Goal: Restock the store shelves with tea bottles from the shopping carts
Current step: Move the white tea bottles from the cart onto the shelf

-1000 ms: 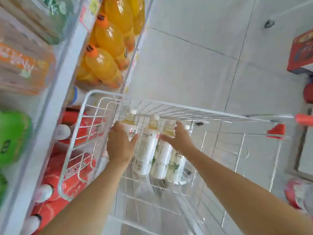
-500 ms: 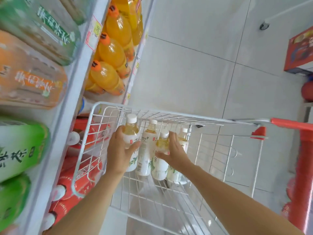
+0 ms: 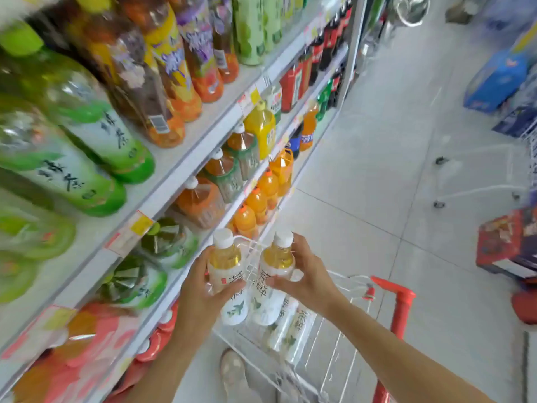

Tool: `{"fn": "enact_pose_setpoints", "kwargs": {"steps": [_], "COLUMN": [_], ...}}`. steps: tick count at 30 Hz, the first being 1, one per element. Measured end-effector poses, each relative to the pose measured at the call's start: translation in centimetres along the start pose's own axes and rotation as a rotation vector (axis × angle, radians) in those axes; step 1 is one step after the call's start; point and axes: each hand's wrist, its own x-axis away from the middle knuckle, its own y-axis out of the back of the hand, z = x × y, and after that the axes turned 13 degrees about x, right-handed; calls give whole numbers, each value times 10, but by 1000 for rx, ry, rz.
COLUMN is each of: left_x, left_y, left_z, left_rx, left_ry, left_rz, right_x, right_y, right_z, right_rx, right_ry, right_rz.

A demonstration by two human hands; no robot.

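Observation:
My left hand grips a white-capped tea bottle with yellow tea and a white label. My right hand grips a second tea bottle of the same kind. Both bottles are upright, side by side, lifted above the white wire shopping cart with red handle. Two more tea bottles remain in the cart below my hands. The store shelves stand to the left, close to the left-hand bottle.
The shelves hold green tea bottles, orange drink bottles, red bottles low down and cola further along. A second white cart stands at the right, with red and blue boxes on the tiled floor. My shoe shows below.
Both hands have lifted one tea bottle each up out of the cart. My view has swung up from the cart to the shelves and aisle.

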Motion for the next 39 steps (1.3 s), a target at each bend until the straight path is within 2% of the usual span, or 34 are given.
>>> {"fn": "enact_pose_setpoints", "kwargs": {"steps": [4, 9, 17, 21, 27, 31, 35, 39], "left_x": [52, 126, 277, 354, 435, 464, 469, 459], "left_y": [42, 104, 202, 246, 312, 345, 377, 410], "left_z": [-95, -199, -313, -349, -402, -446, -475, -488], "left_rx": [58, 73, -3, -60, -85, -192, -191, -192], "left_ry": [-153, -338, -699, -813, -988, -1088, -1155, -1148], "left_rz": [-142, -352, -577, -678, -850, -903, -944, -1005], "right_x": [12, 33, 111, 161, 218, 233, 223, 200], "right_y": [43, 60, 34, 8, -13, -16, -20, -34], "right_z": [109, 243, 442, 523, 626, 690, 746, 787], "right_rx": [-81, -240, -369, -436, -412, -411, -357, -284], "right_ry": [191, 363, 772, 943, 1167, 1255, 1304, 1325], "right_rz": [3, 53, 174, 198, 141, 87, -22, -115]}}
